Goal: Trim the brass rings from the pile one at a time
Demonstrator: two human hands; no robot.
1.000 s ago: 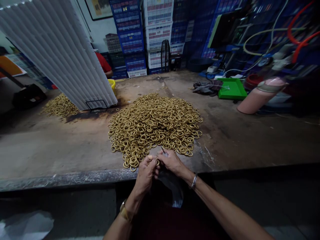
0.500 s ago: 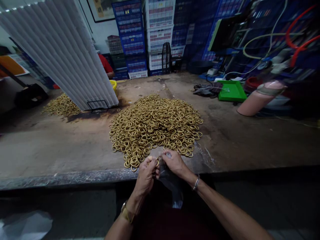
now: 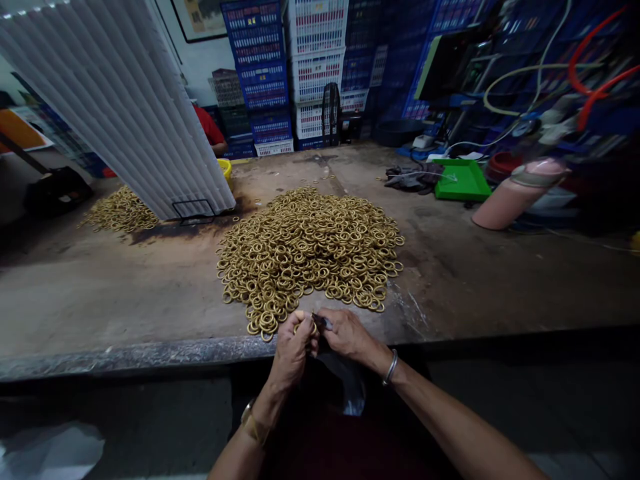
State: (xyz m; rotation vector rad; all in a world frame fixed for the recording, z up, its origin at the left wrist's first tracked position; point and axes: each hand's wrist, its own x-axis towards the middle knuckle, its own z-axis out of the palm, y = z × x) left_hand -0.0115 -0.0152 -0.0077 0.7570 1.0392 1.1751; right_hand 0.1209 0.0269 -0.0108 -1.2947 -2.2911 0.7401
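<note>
The left hand (image 3: 291,350) pinches a brass ring (image 3: 315,329) between thumb and fingertips, with the other fingers curled in beneath it. The ring sits at the very tips, partly hidden by the thumb, on the side facing the right hand (image 3: 353,337). The right fingers are closed around a small dark tool (image 3: 325,323), whose tip points at the ring from just beside it; whether it touches, I cannot tell.

Directly beyond both sets of fingertips spreads the big pile (image 3: 310,243) of similar rings, its nearest ones lying just past the left knuckles. The fingers are at the near edge of the table (image 3: 165,293). Far off beyond the left fingers, a ribbed panel (image 3: 125,113) leans, with a smaller pile (image 3: 120,210) to its left and a co-worker's red sleeve (image 3: 207,127) behind. Well beyond the right fingers, to their right, are a green tray (image 3: 465,183) and a pink bottle (image 3: 515,197). Below the right fingers hangs something translucent (image 3: 354,390), too dim to identify.
</note>
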